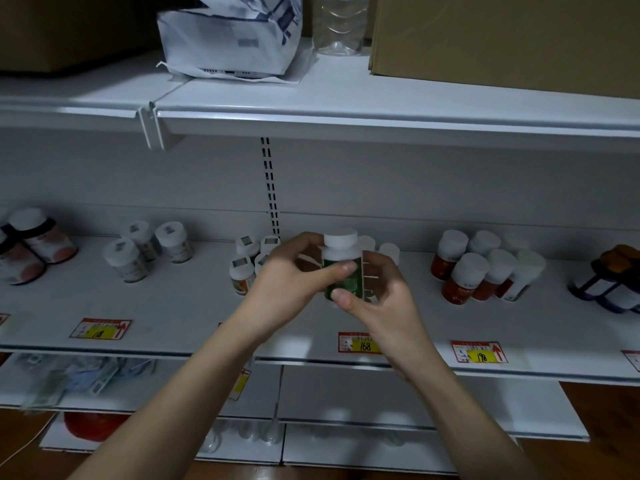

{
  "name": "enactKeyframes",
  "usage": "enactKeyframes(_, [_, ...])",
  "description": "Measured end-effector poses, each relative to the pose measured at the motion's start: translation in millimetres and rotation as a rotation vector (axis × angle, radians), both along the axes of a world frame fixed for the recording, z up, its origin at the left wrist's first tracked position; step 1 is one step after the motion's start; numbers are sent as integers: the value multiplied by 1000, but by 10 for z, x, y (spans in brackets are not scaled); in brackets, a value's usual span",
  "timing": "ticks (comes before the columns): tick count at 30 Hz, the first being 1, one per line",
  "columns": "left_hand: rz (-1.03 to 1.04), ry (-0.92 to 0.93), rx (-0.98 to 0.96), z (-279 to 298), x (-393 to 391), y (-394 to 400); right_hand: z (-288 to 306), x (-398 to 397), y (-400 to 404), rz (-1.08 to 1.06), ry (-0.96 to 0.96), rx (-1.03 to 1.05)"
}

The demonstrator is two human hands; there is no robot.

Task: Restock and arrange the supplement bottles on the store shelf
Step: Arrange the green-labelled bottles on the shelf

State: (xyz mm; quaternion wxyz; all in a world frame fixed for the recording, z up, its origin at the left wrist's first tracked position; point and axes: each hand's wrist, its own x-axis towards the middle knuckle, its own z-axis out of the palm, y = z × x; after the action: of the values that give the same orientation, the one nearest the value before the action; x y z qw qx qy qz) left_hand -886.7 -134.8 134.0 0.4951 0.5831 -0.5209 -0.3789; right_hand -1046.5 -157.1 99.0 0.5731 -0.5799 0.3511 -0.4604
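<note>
Bottle (343,268): frame centre, upright, long axis vertical, held above the shelf (173,306).
Left hand (294,271): clasps its upper body.
Right hand (381,289): pinches its base.
Gap: behind it, lower down.

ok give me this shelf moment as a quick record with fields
held: green bottle, white cap, upright
left hand: grips the bottle's side
right hand: grips its lower part
behind: white-capped bottles
right of hands: red bottles
price tags: 168 tag, 198 tag
top shelf: cardboard box
</note>
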Motion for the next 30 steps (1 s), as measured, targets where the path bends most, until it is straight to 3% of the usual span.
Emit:
enactKeyframes(2, [4,80,14,-4,13,-4,10,1,-14,11,-13,7])
enactKeyframes(7, [65,277,13,-5,26,-17,49,-6,8,166,-295,241])
enactKeyframes(13, [8,219,-8,17,20,-14,-3,3,10,63,-251,200])
enactKeyframes(19, [19,129,28,37,-12,0,2,-25,10,-72,-56,29])
enactKeyframes(23, [-17,239,54,40,-9,3,-1,-27,1,-89,-96,73])
enactKeyframes(27, [-1,321,54,43,-1,24,45,-71,3,76,-293,281])
enactKeyframes(30, [5,346,58,31,4,23,51,-94,18,99,-270,263])
